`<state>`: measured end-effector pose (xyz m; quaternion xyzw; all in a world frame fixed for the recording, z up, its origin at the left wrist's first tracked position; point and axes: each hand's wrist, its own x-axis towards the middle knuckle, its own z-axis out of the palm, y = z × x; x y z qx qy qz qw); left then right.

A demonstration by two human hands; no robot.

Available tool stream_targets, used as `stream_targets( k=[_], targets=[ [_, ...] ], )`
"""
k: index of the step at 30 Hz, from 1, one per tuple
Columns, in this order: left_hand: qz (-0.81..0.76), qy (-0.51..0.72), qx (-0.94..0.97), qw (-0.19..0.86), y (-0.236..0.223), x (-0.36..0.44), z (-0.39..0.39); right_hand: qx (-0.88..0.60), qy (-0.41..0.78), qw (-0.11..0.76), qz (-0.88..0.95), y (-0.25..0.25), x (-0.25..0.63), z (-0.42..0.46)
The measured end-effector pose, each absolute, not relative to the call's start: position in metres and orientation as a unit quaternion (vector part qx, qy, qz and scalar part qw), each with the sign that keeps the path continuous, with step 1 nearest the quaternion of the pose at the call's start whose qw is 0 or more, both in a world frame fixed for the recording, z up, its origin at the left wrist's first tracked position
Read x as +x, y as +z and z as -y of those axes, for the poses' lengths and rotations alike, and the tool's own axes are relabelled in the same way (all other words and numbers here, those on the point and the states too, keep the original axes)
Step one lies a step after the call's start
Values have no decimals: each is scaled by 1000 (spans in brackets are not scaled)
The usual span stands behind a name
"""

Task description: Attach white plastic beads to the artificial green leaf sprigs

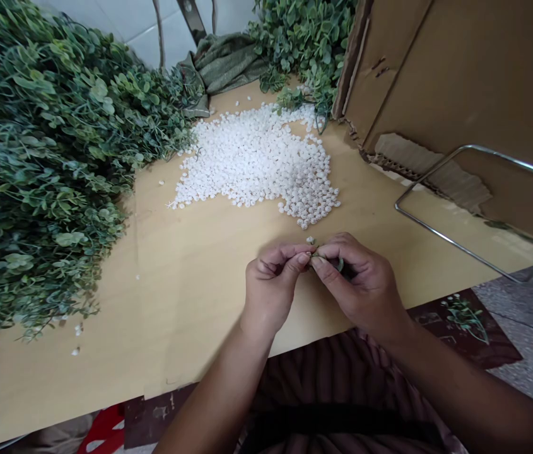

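Over the front part of the table, both hands meet fingertip to fingertip. My left hand (270,284) pinches something tiny between thumb and forefinger, mostly covered by the fingertips. A thin green artificial sprig (340,264) is pinched in my right hand (361,274), its curved end partly hidden behind the thumb and fingers. Just beyond the fingertips shows a small white bud (310,240); whether it is attached to the sprig I cannot tell. Farther back lies a wide heap of small white bead-like buds (251,157), spread loosely on the tabletop.
A large mass of artificial greenery (58,139) covers the left side, with another bunch (308,44) at the back. A cardboard box (460,82) and a bent metal wire frame (460,243) stand at right. A loose sprig (467,318) lies below the table (185,252).
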<state>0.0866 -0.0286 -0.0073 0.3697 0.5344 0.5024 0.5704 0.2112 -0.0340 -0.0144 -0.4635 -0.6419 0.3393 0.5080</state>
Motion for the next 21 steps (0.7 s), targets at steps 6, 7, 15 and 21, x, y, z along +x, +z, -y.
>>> stream_targets(
  k=[6,7,15,21],
  targets=[
    [-539,491,383,567,-6,88,28,-474,341,501,639,-15,212,35],
    [-537,491,383,569,-5,88,28,-476,342,500,637,-15,212,35],
    [-518,517,443,517,-13,82,30,-491,400,528,566,-16,213,34],
    [-497,456,476,564,-11,78,31,-495,439,555,505,-20,216,35]
  ],
)
